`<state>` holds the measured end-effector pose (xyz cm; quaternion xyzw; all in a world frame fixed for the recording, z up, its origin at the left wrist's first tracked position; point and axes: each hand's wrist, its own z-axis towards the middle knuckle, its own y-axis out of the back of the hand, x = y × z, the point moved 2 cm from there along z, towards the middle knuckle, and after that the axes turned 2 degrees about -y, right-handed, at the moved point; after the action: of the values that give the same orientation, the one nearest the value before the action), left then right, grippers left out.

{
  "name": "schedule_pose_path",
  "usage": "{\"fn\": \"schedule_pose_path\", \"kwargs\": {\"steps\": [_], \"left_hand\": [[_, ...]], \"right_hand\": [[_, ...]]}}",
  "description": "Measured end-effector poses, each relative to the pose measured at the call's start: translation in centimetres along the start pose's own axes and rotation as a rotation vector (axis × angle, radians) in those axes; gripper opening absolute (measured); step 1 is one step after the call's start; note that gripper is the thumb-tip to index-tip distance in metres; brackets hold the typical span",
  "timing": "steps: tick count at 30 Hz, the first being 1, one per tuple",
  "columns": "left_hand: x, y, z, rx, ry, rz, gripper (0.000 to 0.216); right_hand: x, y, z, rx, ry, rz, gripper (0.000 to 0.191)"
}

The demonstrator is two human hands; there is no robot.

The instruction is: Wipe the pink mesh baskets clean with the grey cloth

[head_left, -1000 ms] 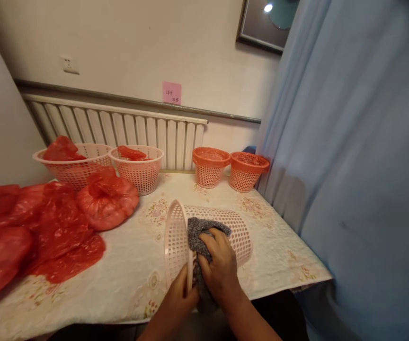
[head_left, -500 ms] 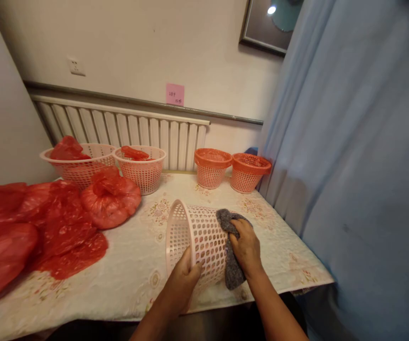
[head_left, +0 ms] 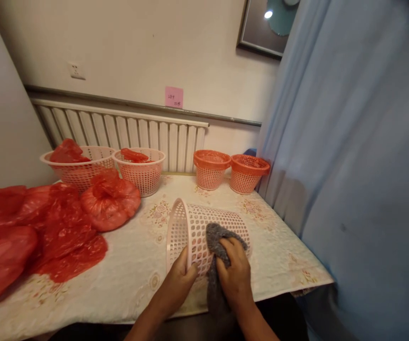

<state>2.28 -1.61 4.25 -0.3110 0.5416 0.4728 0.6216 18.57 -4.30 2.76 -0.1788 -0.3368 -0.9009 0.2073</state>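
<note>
A pale pink plastic basket (head_left: 199, 220) with a mesh of holes lies on its side on the table, its mouth facing left. My left hand (head_left: 179, 282) grips its rim at the near side, thumb outside and the other fingers partly hidden within. Bunched in my right hand (head_left: 236, 270) is a dark grey cloth (head_left: 216, 237), pressed against the basket's outer wall. One end of the cloth hangs down toward the table's front edge.
Two pink baskets (head_left: 144, 177) holding red plastic stand at the back left, near red plastic bags (head_left: 110, 203). Two smaller baskets (head_left: 209, 177) lined with red bags stand at the back. A flowered cloth covers the table (head_left: 126, 270). A blue curtain (head_left: 332, 166) hangs at right.
My right hand has moved the cloth left and toward me along the basket's side, uncovering its base end. My left hand keeps its hold on the rim.
</note>
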Motion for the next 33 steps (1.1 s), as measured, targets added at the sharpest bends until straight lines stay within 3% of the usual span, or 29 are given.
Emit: {"fn": "schedule_pose_path", "kwargs": {"steps": [3,6,13,16,21,25,30,33], "left_hand": [[0.6,0.2,-0.5,0.024,-0.027,0.030,0.047],[1.5,0.2,-1.6,0.033,-0.002,0.052,0.048],[2.7,-0.5,-3.4,0.117,0.064,0.051,0.040],[1.8,-0.6,-2.2,0.103,0.081,0.008,0.045],[-1.0,-0.9,0.4,-0.026,-0.001,-0.079,0.047],[-1.5,-1.2,0.8,-0.030,0.030,-0.093,0.046],[-1.4,-1.6,0.2,0.014,0.122,-0.143,0.046],[-1.1,-1.5,0.1,0.004,0.123,-0.130,0.046]], "right_hand": [[3.6,-0.3,0.8,0.061,0.095,0.079,0.044],[5.0,-0.4,2.4,0.073,0.118,0.093,0.043],[4.4,-0.5,5.2,0.084,0.108,0.049,0.043],[4.5,-0.4,4.6,0.117,0.106,0.030,0.044],[4.3,-0.2,3.2,0.115,0.118,0.046,0.046],[1.1,-0.1,4.0,0.107,0.106,-0.003,0.044],[-6.5,0.7,5.8,0.051,-0.045,-0.129,0.036],[-9.7,1.5,5.4,-0.008,-0.138,-0.179,0.036]]}}
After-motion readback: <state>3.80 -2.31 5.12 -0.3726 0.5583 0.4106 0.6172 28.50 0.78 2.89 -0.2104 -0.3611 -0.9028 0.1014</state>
